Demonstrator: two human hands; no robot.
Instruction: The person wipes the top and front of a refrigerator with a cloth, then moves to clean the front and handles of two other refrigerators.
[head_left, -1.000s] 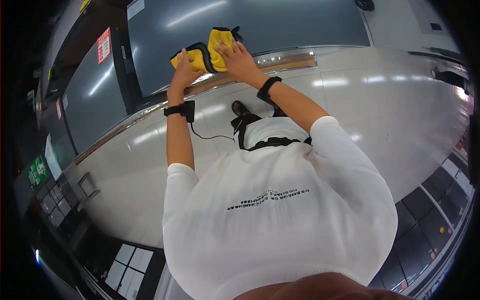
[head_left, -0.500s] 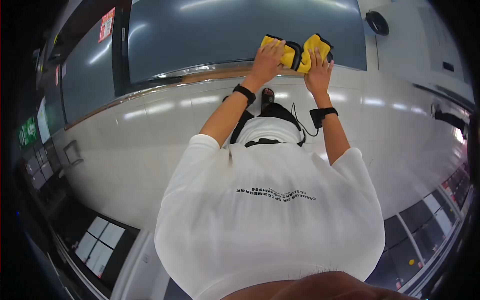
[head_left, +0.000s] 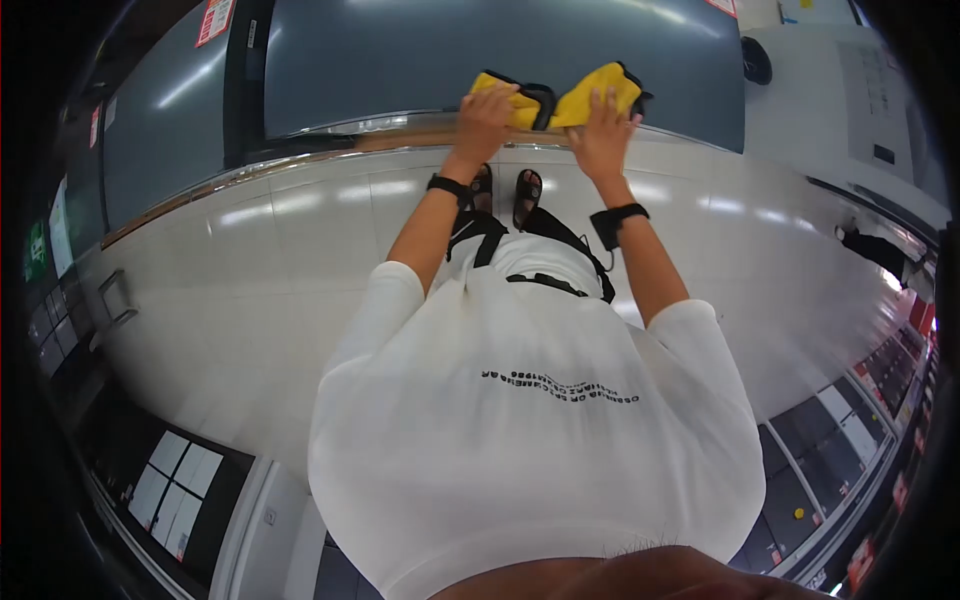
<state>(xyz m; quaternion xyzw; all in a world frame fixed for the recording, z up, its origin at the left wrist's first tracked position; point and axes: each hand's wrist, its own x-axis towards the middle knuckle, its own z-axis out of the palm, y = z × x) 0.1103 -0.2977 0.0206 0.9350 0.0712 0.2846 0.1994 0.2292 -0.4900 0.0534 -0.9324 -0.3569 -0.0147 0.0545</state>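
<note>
1. Pressing against a dark grey panel [head_left: 450, 50] at the top of the frame, both hands are raised side by side, each on its own cloth.
2. The left hand [head_left: 487, 108] is at upper centre. Its fingers [head_left: 497, 92] are curled together over the lower edge of the left yellow cloth [head_left: 508, 88], which lies bunched against the panel.
3. The right hand [head_left: 600, 130] is just to the right of it. Its fingers [head_left: 610, 100] are spread apart and laid flat on the right yellow cloth [head_left: 598, 80], pressing it rather than gripping it.
4. Both cloths have black edging. They meet at a dark loop between the hands, low on the panel and just above its shiny lower trim [head_left: 340, 130].
5. A black band [head_left: 447, 186] circles the left wrist. A black strapped device [head_left: 612, 220] sits on the right wrist.
6. Below the arms, a white shirt [head_left: 530, 450] with one line of dark lettering fills the lower centre of the frame.
7. Two sandalled feet [head_left: 503, 195] stand on the glossy pale tiled floor [head_left: 250, 250], just below the trim.
8. At the upper left of the frame, a second grey panel [head_left: 160, 110] carries a red label [head_left: 215, 15].
</note>
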